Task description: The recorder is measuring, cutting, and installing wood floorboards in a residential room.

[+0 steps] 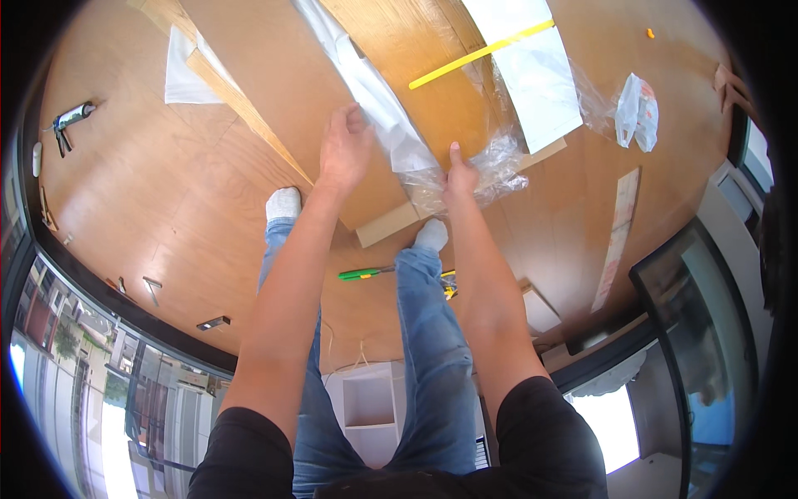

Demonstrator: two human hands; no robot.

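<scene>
My left hand (346,150), fingers bent and a little smeared, is over a brown board (278,91), close to a white sheet of wrapping (359,75). My right hand (460,177) has its thumb on the near end of a yellowish wooden board (445,104); its other fingers are mostly hidden. Crumpled clear plastic film (499,158) bunches around that end and to both sides of the hand. A yellow strip (474,57) lies across the board and a white panel (536,87) to its right. Cardboard pieces (389,225) lie under the near ends.
A caulking gun (73,118) lies far left on the wooden floor (150,191). Between my feet is a green-handled tool (359,274). A plastic bag (637,112) and a long narrow strip (617,237) are at right. Narrow wood trim (249,112) lies at left; windows border the lower sides.
</scene>
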